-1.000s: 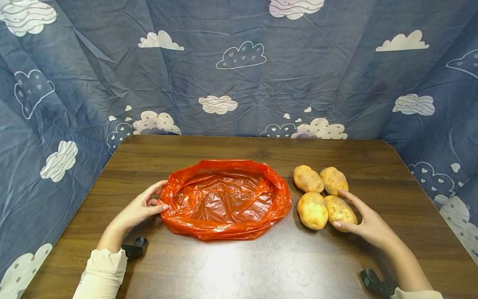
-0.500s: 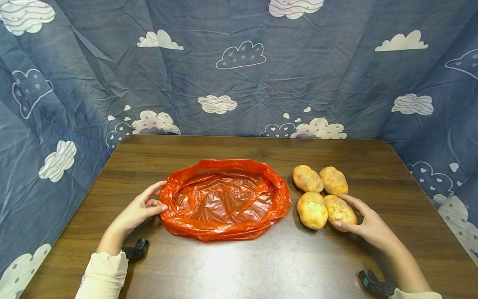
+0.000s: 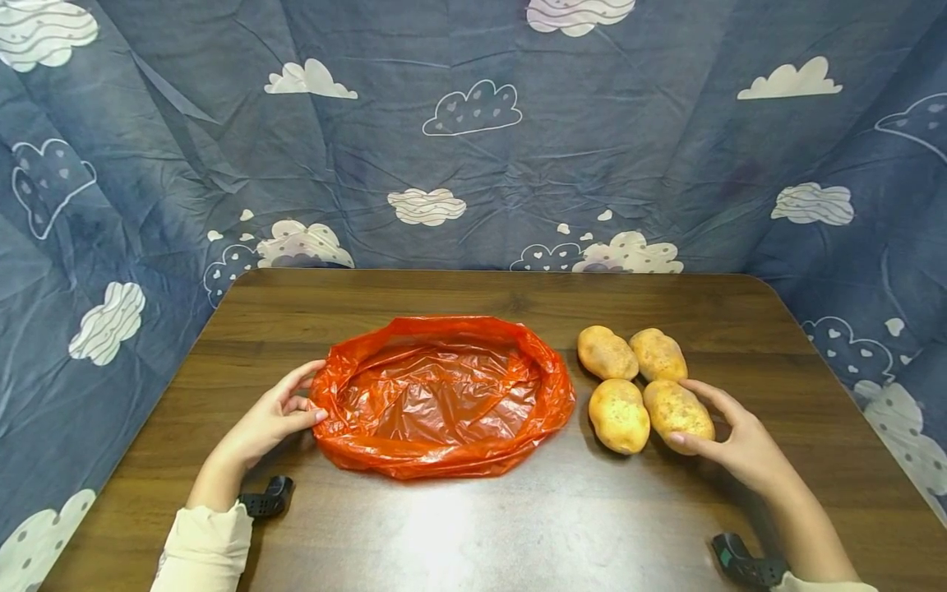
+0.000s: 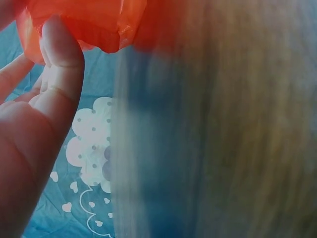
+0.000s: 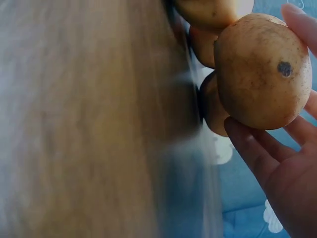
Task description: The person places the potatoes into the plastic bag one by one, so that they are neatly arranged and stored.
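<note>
1. The left hand is at the left end of a glossy, translucent red plastic bag, its thumb and fingers pinching the rim. In the left wrist view, the thumb lies on the near side of the crinkled film, with other fingers beyond it.
2. The bag lies on the dark brown wood-grain surface, left of the potatoes. Its mouth faces upward, spread into a wide oval, and its edge forms a thick, creased band around a wrinkled bottom.
3. The right hand is clamped on a yellow-brown oval potato, the near right one of four, with the thumb on the near side and the fingers at the far side and beneath. In the right wrist view this potato is raised just clear of the surface, and a small dark spot marks its skin.
4. Just beside it rests a rounder yellow potato. Behind these two lie a brownish oblong potato on the left and a pale tan potato on the right. Whether the held one touches its neighbours cannot be told.
5. A black camera is worn on the left wrist and another black device on the right; both sleeves are cream.
6. Behind the surface hangs a creased blue-grey fabric backdrop printed with white clouds.
</note>
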Motion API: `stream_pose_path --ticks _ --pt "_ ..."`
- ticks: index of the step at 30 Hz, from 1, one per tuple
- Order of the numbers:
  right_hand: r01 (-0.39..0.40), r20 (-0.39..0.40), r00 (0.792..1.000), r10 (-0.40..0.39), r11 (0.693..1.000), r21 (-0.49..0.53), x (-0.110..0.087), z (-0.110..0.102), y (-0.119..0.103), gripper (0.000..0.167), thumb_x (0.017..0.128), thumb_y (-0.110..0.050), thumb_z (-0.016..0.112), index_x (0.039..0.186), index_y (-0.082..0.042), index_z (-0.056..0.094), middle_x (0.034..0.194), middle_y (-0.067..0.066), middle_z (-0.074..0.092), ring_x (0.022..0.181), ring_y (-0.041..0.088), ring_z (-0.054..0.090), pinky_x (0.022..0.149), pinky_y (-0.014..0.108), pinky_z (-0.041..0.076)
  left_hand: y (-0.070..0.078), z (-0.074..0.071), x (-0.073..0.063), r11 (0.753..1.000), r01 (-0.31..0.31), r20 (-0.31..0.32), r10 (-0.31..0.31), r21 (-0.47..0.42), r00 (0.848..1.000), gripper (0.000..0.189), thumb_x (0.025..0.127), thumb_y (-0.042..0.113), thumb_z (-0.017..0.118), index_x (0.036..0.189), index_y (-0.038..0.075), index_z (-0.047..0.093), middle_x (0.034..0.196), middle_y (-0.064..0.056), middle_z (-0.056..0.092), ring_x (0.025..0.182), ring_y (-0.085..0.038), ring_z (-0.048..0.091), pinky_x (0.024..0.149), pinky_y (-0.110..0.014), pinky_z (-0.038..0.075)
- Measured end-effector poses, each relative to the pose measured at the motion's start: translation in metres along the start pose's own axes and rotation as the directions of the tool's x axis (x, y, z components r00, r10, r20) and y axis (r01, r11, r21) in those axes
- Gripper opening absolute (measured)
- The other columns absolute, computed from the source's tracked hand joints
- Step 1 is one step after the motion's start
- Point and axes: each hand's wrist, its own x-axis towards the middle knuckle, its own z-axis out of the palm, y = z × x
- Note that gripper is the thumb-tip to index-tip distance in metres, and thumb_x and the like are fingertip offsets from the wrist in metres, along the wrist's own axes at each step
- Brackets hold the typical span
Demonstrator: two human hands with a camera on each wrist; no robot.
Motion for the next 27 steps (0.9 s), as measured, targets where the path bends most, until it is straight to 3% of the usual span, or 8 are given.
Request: stream_pose_path --ticks 8,10,17,27 --pt "-0.024 -0.044 0.999 0.024 1.0 0.011 0.003 -0.004 -0.008 0.072 0.072 -0.015 0.076 0.134 -0.017 0.041 0.126 0.008 0.044 0.099 -0.002 0.044 0.074 0.017 0.039 0.001 0.0 -0.001 1.0 0.004 -0.006 -0.004 0.006 1.0 0.068 0.083 -0.007 0.058 0.139 -0.002 0.02 0.117 -0.023 0.036 0.072 -0.013 0.054 0.062 -0.024 0.047" --pt "-0.008 -0.051 0.999 0.01 0.999 0.032 0.005 -0.005 -0.011 0.072 0.072 -0.013 0.076 0.134 -0.016 0.041 0.125 0.004 0.045 0.098 -0.002 0.046 0.072 0.013 0.04 0.001 0.0 -0.001 1.0 0.005 -0.007 -0.005 0.009 1.0 0.068 0.082 -0.007 0.058 0.139 -0.002 0.02 0.118 -0.024 0.036 0.072 -0.013 0.054 0.061 -0.024 0.047" --pt "0.069 -0.061 0.996 -0.063 0.993 0.093 0.014 -0.004 -0.022 0.074 0.069 -0.003 0.076 0.134 -0.009 0.041 0.125 -0.006 0.043 0.093 -0.001 0.05 0.068 0.015 0.044 -0.001 0.001 0.0 1.0 0.001 -0.003 -0.001 0.001 1.0 0.068 0.082 -0.008 0.058 0.139 -0.002 0.02 0.118 -0.023 0.035 0.073 -0.013 0.054 0.06 -0.025 0.048" --pt "0.181 -0.084 0.982 -0.17 0.974 0.137 0.033 -0.001 -0.048 0.074 0.065 0.001 0.078 0.131 -0.009 0.045 0.129 0.004 0.045 0.099 0.005 0.05 0.075 0.011 0.041 -0.003 0.001 0.0 1.0 -0.003 0.0 0.003 -0.002 1.0 0.069 0.082 -0.008 0.058 0.138 -0.003 0.02 0.118 -0.023 0.035 0.073 -0.013 0.054 0.062 -0.023 0.048"
